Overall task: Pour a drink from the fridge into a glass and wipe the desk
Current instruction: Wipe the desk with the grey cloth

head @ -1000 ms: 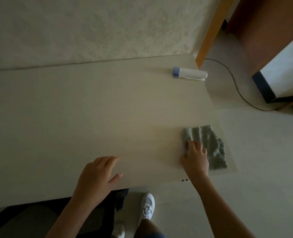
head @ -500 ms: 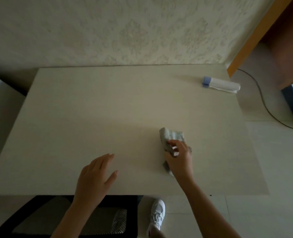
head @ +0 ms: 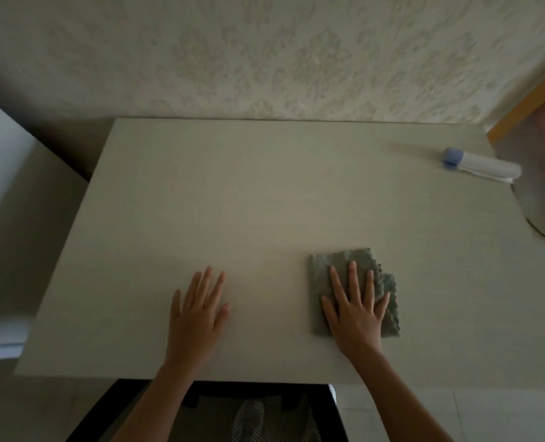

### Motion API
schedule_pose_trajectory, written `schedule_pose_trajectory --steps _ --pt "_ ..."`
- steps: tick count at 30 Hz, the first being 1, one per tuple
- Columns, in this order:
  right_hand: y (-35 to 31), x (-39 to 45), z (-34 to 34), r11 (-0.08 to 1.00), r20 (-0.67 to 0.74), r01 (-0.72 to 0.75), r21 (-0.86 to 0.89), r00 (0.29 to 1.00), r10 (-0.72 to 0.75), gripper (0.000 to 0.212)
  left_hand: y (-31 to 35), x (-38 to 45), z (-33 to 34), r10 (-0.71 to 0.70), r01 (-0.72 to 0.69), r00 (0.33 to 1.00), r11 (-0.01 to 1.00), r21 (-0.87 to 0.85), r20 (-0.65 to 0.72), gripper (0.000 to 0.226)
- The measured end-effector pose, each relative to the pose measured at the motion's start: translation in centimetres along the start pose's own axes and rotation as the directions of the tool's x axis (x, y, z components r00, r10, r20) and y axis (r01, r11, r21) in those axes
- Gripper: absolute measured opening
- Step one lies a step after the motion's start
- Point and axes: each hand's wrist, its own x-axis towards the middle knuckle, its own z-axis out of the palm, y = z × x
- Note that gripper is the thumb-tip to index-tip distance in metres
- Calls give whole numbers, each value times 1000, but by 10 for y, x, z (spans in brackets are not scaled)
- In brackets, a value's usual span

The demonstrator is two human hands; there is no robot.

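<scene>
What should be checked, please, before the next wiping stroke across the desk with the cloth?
1. Right hand flat on the cloth: ok.
2. Cloth spread flat on the desk: ok, far edge slightly rumpled.
3. Left hand bracing on bare desk, clear of the cloth: ok.
4. Path to the left and ahead free of objects: ok.
5. White bottle with blue cap lying at the far right corner, near the edge: not ok for a stroke that way.
6. Desk dirt or wetness: cannot tell.

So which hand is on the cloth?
The right hand. It lies flat with fingers spread on the grey-green cloth, while the left hand rests flat on the bare desk, apart from the cloth.
</scene>
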Motion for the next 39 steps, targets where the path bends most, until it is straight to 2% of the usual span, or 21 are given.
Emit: schedule_pose_trajectory --steps 4,8,14,18,20,23,26,32,39 --pt "-44 0 12 1000 -17 -24 -11 1000 24 61 -16 2 15 34 -34 999 999 -20 12 56" --pt "-105 -4 25 992 -3 123 -29 992 -123 63 -31 -2 23 77 -78 997 995 -55 -28 56" --pt "-183 -19 45 944 22 328 -48 945 -327 64 -51 -11 30 77 -80 996 995 -63 -41 53" --pt "-188 -22 47 916 38 393 -77 920 -391 60 -57 -19 35 9 -10 999 999 -34 -42 53" --pt "-179 -25 44 896 56 436 -85 900 -433 58 -60 -22 38 26 -26 1000 1000 17 -2 60" --pt "-154 -29 38 870 71 484 -92 875 -479 56 -57 -21 35 -2 2 1000 1000 -13 -24 66" --pt "-117 -29 32 894 52 439 -90 898 -436 55 -43 -21 30 -90 86 995 993 -78 -48 62" --pt "-24 -14 8 974 30 216 -72 976 -215 58 5 -14 35 -294 278 953 945 -171 -73 68" --pt "86 8 -18 994 -27 -103 -30 994 102 63 27 -8 44 -293 276 948 952 -132 -126 68"
